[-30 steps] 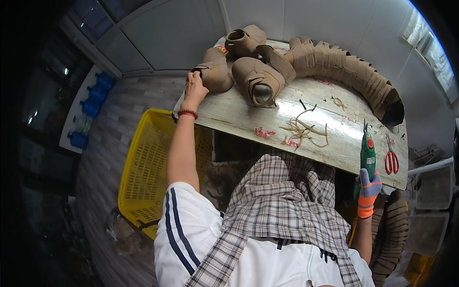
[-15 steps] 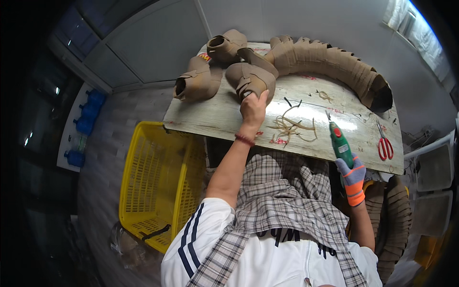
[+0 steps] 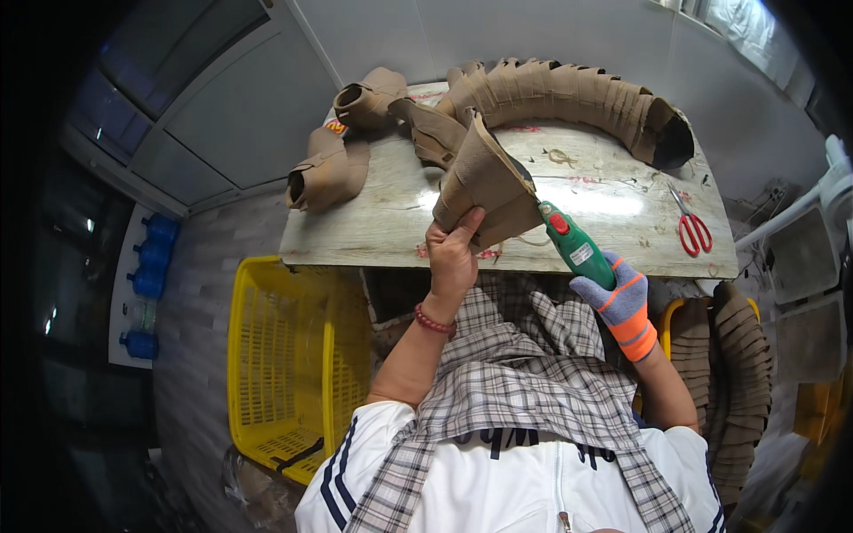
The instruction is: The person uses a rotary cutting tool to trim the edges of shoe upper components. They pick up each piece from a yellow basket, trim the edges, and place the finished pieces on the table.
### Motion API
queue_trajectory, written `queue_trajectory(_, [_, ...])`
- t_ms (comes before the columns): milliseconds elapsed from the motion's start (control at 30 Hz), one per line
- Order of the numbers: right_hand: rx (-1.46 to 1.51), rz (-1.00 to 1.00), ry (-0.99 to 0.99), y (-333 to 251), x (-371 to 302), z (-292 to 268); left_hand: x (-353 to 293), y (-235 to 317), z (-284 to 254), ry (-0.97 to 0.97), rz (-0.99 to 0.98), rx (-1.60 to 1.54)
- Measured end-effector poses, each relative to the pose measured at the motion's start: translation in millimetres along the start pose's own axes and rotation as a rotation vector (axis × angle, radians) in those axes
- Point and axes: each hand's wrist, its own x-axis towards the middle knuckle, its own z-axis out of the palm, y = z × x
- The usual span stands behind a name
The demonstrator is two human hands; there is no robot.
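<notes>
Brown upper (image 3: 487,194) above tabletop (image 3: 386,218), pinched at 7 o'clock by your left hand (image 3: 451,258); right hand (image 3: 615,298) clasps green tool (image 3: 576,244), tip by upper's 4 o'clock rim. Edge work, seemingly; next wants steady hold.

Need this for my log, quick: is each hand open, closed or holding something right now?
Left hand: closed, holding a brown shaped piece.
Right hand: gloved, closed around a green handheld tool.

Room to pass lies between the green tool (image 3: 576,246) and the scissors (image 3: 692,229), nested brown pieces (image 3: 569,94) blocking beyond.
</notes>
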Motion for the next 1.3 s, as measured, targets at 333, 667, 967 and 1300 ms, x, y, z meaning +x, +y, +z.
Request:
queue_trajectory(333, [0.058, 0.001, 0.054, -8.5, 6.0, -8.3, -16.5, -6.7, 10.2, -0.101, 0.027, 0.737])
queue_trajectory(667, [0.247, 0.262, -0.031, -29.5, 23.0, -14.8, -17.7, -22.1, -33.3, -0.547, 0.578, 1.48])
queue_trajectory(967, [0.381, 0.293, -0.081, -19.6, 41.8, -26.1, -17.7, -6.3, -43.3, -0.718, 0.537, 1.4])
queue_trajectory(1300, [-0.295, -0.118, 0.128, 34.1, 16.5, -29.7, 42.7, 52.3, -49.0, 0.194, -0.557, -0.531])
